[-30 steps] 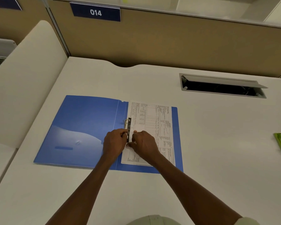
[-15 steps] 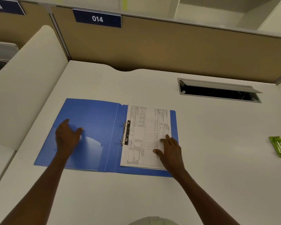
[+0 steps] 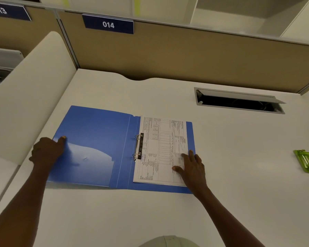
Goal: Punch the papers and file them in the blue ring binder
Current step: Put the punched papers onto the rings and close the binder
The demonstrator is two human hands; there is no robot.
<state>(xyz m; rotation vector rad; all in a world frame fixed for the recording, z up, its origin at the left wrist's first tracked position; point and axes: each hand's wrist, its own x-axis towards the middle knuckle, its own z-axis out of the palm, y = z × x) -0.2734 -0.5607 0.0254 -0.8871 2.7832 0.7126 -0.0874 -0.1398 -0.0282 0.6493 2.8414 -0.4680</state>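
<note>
The blue ring binder (image 3: 96, 138) lies wide open on the white desk. Printed papers (image 3: 162, 148) sit on its right half, threaded on the two metal rings (image 3: 138, 147), which look closed. My left hand (image 3: 47, 151) grips the outer left edge of the front cover, thumb on top and fingers curled under it. My right hand (image 3: 191, 166) rests flat with spread fingers on the lower right part of the papers. The green hole punch (image 3: 307, 160) stands far to the right, away from both hands.
A low white divider (image 3: 25, 97) borders the desk on the left, close to the cover's edge. A tan partition labelled 014 (image 3: 185, 56) closes the back. An open cable hatch (image 3: 239, 101) is set into the desk at the back right.
Both hands left the ring mechanism. The left hand slid across the cover to its outer left edge and took hold of it. The right hand settled flat on the papers.
</note>
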